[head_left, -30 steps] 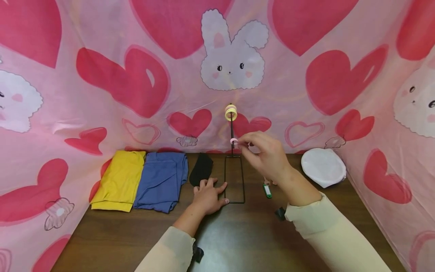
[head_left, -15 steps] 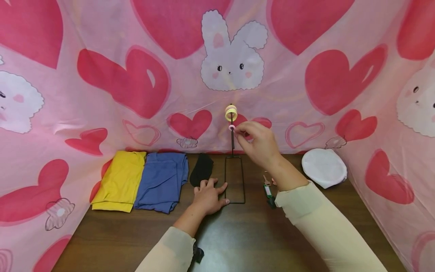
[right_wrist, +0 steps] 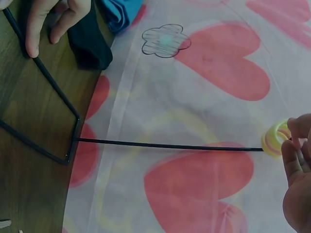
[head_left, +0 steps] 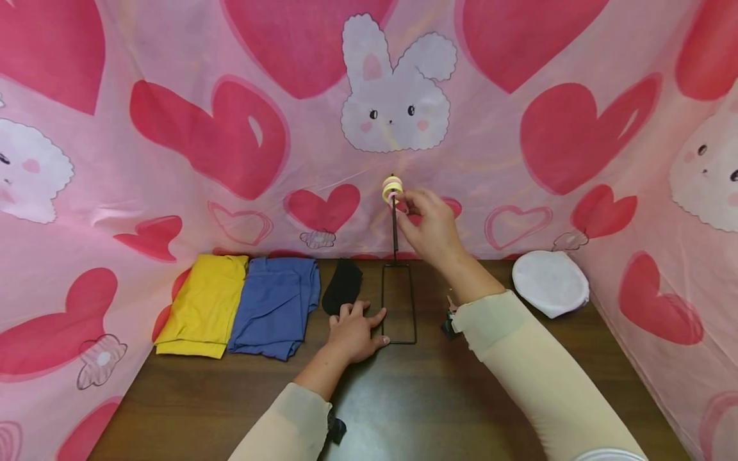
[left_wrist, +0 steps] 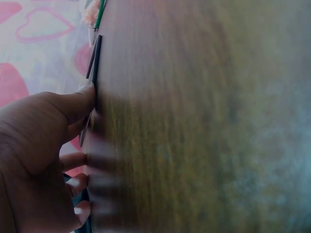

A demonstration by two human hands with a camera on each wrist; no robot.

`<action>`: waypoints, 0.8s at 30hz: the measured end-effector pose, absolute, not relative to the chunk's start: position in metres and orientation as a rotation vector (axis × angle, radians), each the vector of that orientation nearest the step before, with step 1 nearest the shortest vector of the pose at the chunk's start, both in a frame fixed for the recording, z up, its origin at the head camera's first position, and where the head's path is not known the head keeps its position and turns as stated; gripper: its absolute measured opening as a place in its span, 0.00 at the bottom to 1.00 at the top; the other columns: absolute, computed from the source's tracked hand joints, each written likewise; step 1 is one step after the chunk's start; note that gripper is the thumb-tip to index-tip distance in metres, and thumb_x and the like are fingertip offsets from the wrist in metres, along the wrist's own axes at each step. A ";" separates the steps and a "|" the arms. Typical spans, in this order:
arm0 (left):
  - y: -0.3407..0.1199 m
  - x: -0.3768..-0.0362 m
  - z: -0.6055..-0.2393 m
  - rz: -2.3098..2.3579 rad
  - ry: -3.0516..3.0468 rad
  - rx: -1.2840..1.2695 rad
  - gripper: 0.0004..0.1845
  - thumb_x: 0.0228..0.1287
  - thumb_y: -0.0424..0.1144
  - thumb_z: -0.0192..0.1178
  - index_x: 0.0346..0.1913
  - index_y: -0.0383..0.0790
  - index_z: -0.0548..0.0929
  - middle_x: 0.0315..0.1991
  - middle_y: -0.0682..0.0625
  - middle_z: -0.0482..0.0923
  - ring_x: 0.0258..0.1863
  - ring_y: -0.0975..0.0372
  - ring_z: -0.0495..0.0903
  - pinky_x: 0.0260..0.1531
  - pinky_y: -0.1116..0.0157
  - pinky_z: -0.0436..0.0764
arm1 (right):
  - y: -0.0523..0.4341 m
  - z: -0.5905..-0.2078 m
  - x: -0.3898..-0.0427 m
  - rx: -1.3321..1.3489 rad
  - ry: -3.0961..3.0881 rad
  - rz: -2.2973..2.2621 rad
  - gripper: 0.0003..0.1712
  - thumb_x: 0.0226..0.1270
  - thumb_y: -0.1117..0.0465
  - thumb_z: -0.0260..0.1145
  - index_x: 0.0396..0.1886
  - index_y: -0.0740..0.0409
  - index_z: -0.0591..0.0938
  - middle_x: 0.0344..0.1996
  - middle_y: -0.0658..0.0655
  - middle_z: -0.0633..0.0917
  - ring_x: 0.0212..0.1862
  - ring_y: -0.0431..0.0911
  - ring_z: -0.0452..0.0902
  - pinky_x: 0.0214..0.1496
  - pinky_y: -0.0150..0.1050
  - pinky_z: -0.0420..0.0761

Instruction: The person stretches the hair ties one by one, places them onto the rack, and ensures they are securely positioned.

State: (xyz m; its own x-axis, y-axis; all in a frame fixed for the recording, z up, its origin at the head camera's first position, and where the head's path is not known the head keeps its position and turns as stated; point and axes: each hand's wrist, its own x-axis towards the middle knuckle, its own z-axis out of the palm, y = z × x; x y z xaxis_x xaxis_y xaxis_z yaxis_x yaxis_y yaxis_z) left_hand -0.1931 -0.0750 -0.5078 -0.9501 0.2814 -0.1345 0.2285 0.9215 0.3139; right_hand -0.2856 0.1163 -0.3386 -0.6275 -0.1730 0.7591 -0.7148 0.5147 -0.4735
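Note:
A black wire stand has a rectangular base [head_left: 398,306] on the wooden table and an upright rod [head_left: 394,230]. Yellow rings [head_left: 391,188] sit at the rod's top. My right hand [head_left: 406,200] is raised to just under them, pinching a small pink ring on the rod. In the right wrist view that pink ring [right_wrist: 271,145] lies against the yellow ring [right_wrist: 277,134], with my fingertips [right_wrist: 297,138] on them. My left hand [head_left: 357,323] rests flat on the table, its fingers pressing the base's left side. Its thumb [left_wrist: 80,102] touches the wire [left_wrist: 95,60].
A folded yellow cloth [head_left: 202,304], a blue cloth [head_left: 273,301] and a black cloth [head_left: 342,285] lie left of the stand. A white round object [head_left: 549,282] sits at the right. A green tag [head_left: 448,323] peeks out beside my right sleeve. Pink heart fabric surrounds the table.
My right hand has risen along the rod with the pink ring, from near mid-height up to the yellow rings. The left hand has stayed on the base.

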 end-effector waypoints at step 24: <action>-0.075 -0.194 -0.505 0.414 2.915 0.391 0.35 0.68 0.65 0.63 0.77 0.68 0.70 0.79 0.47 0.59 0.73 0.43 0.57 0.58 0.43 0.63 | 0.149 -0.366 -0.240 0.777 -2.114 1.061 0.21 0.59 0.71 0.78 0.54 0.63 0.86 0.52 0.59 0.83 0.47 0.51 0.82 0.53 0.46 0.83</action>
State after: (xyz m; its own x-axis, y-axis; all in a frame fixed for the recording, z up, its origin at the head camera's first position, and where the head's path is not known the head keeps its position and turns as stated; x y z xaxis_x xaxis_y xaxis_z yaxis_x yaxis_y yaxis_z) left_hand -0.1937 -0.0747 -0.5053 -0.9509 0.2804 -0.1311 0.2328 0.9269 0.2943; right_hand -0.2401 0.1493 -0.3659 -0.6203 -0.2171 0.7537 -0.7339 0.4996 -0.4601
